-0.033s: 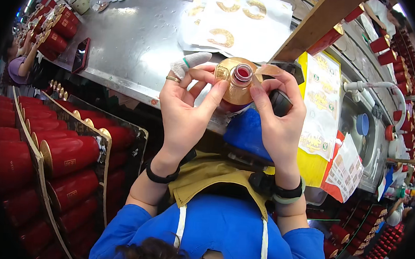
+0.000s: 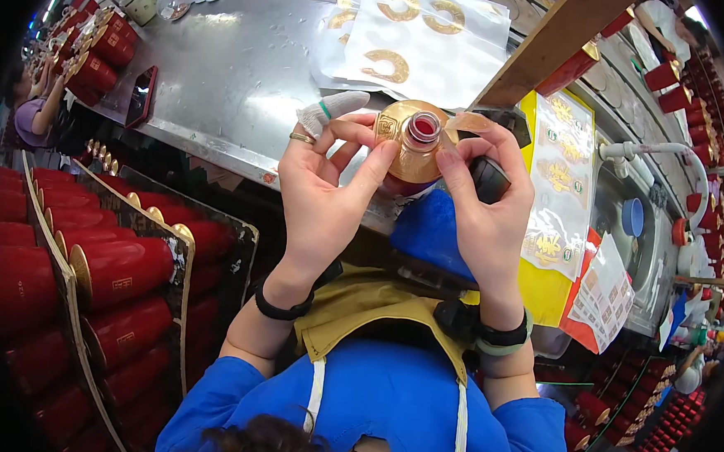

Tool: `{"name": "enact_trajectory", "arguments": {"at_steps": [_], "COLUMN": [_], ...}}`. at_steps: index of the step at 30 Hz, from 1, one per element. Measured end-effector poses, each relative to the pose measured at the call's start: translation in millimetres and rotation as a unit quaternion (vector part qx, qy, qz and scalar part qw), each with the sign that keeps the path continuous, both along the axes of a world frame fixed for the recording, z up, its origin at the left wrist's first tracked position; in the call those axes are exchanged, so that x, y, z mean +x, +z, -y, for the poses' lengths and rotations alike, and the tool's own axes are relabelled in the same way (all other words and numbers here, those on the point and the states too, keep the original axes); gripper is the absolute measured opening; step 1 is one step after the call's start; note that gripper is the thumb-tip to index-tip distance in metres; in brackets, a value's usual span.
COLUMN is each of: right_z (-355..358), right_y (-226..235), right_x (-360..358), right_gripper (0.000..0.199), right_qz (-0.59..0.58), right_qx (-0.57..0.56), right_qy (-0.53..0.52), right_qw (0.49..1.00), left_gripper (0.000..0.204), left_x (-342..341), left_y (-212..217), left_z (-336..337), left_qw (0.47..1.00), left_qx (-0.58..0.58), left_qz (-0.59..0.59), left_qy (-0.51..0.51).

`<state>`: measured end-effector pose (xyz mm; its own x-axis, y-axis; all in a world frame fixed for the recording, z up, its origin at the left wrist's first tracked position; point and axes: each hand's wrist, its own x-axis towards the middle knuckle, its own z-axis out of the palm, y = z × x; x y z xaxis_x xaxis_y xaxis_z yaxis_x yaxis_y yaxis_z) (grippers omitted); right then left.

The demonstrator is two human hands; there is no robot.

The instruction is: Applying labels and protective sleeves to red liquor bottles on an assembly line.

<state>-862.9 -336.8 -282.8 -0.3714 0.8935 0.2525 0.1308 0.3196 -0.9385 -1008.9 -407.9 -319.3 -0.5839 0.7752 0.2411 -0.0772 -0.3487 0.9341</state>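
Gripping a gold-shouldered bottle from both sides, the left hand and right hand curl their fingers around it above a steel worktable. Its red cap faces the camera, and gold foil wraps the neck.

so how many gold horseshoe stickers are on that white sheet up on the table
3 show fully: two side by side at the sheet's top, one left, one right, and one lower left. Partial ones on the sheet underneath may add more.
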Motion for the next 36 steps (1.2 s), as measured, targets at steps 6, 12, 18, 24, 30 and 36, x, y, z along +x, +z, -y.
{"name": "enact_trajectory", "arguments": {"at_steps": [6,12,18,24,30,36], "right_z": [-0.4,0.0,-1.5,-2.4,-3.3,-12.6], "right_y": [0.3,2.1,-0.4,1.3,1.5,3.0], "right_x": [-1.1,-0.9,-0.3,1.0,0.4,-1.8], "right_gripper": [0.027,0.026,0.027,0.027,0.028,0.047], "right_qz": [-0.003,0.000,0.000,0.001,0.008,0.139], "right_qx": [-0.009,-0.002,-0.003,-0.009,-0.007,0.089], "right_qy": [-0.006,-0.003,0.000,0.007,0.008,0.038], "right_qw": [1.000,1.000,1.000,1.000,1.000,0.986], "left_gripper": [0.048,0.049,0.032,0.049,0.037,0.050], "left_x": [1.5,0.4,2.7,0.6,3.8,-3.1], "left_y": [-0.1,-1.9,3.7,-4.6,5.7,-4.8], "left_z": [-1.4,-1.2,-2.3,-0.9,-2.1,-2.6], "left_qw": [1.000,1.000,0.998,1.000,0.997,1.000], "left_qx": [0.003,-0.004,-0.009,-0.002,-0.012,0.016], "left_qz": [0.022,0.000,0.055,0.004,0.080,0.017], "left_qy": [0.004,0.000,0.005,-0.001,-0.002,-0.020]}}
